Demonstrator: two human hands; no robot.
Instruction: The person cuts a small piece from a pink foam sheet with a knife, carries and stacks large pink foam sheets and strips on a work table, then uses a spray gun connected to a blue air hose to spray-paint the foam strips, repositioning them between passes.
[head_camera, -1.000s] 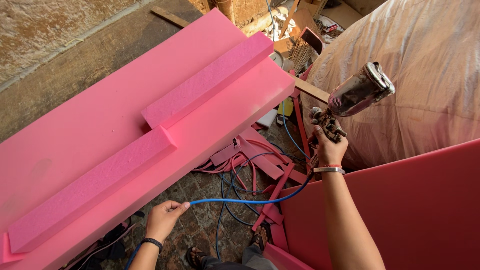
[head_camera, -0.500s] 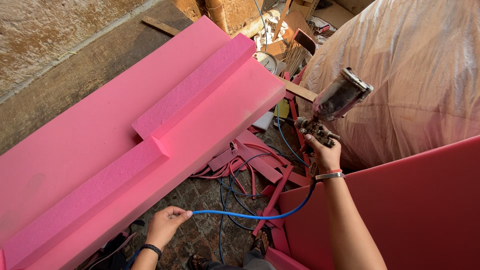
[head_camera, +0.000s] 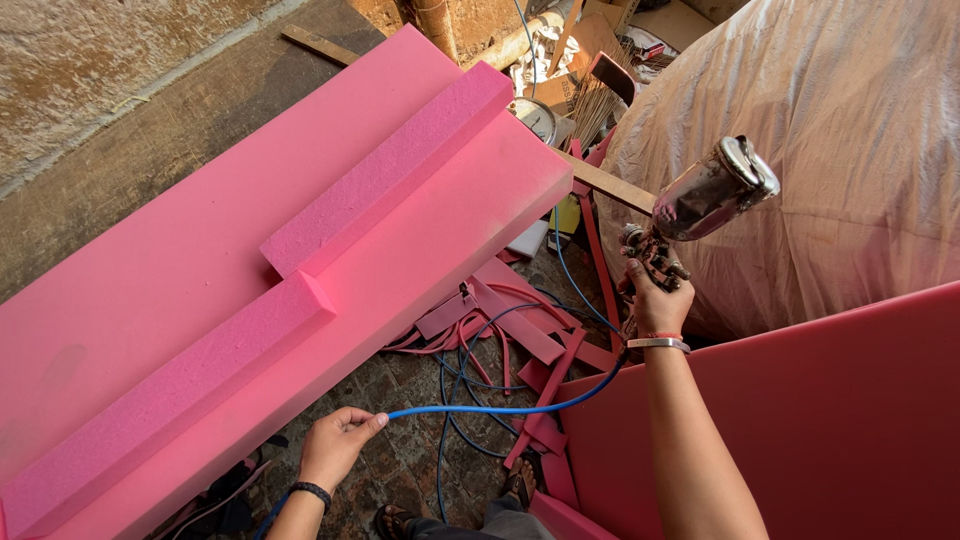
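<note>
A worker's right hand (head_camera: 658, 300) holds a spray gun (head_camera: 700, 200) up in front of a sheeted mound (head_camera: 850, 150), while the left hand (head_camera: 335, 445), lower and well to its left, pinches the air hose (head_camera: 500, 408) that sags between the two. Left of both hands lies a large foam slab (head_camera: 200, 290) with two foam strips (head_camera: 385, 170) on top (set end to end). Offcuts (head_camera: 520, 320) litter the floor between the hands. A foam panel (head_camera: 800, 420) stands just right of the right forearm.
</note>
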